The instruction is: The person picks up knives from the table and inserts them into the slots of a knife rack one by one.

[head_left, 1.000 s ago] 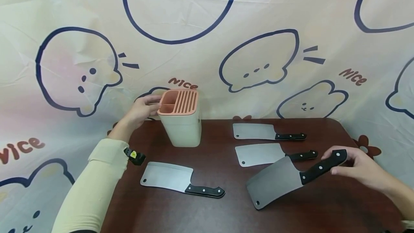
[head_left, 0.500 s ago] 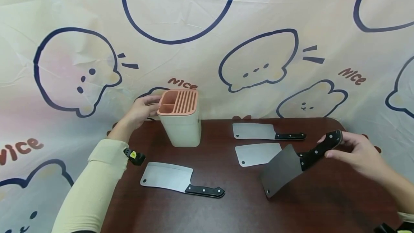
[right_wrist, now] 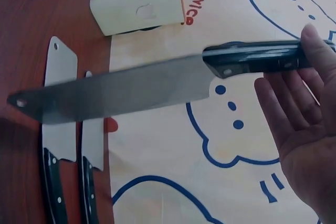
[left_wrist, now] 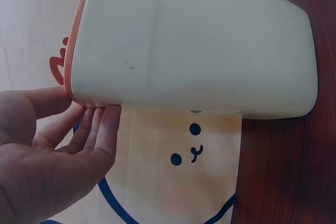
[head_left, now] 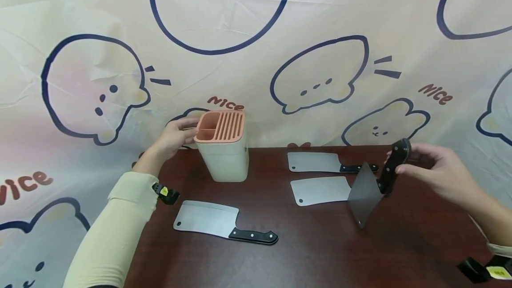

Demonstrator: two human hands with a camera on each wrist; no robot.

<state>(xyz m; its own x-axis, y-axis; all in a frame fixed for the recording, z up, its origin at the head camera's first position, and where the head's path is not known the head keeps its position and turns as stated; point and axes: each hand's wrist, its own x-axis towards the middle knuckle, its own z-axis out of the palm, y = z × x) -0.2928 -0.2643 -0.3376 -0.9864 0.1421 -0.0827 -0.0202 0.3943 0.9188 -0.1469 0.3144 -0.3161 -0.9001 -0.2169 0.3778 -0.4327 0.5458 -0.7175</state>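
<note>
My left hand point(head_left: 174, 138) touches the upper left side of a cream knife holder point(head_left: 224, 161) with a slotted pink top. In the left wrist view, the fingertips rest on its wall, the thumb near the pink rim. My right hand point(head_left: 444, 170) pinches the black handle of a cleaver point(head_left: 365, 197) between thumb and fingers. Its handle points up and its blade slants down, raised at the table's right side; the right wrist view shows the whole blade point(right_wrist: 121, 90). Behind it lie two cleavers, the farther one point(head_left: 314, 162) and the nearer one point(head_left: 320, 191), whose handle is mostly hidden.
Another cleaver point(head_left: 208, 219) lies flat at the front left of the dark brown table point(head_left: 280, 261), its handle pointing right. A patterned cloth point(head_left: 248, 79) with cartoon outlines hangs right behind the table's back edge.
My right hand has moved up and turned the cleaver steeper, so its blade has swung right and shows narrower. The left hand and the knife holder have stayed put.
</note>
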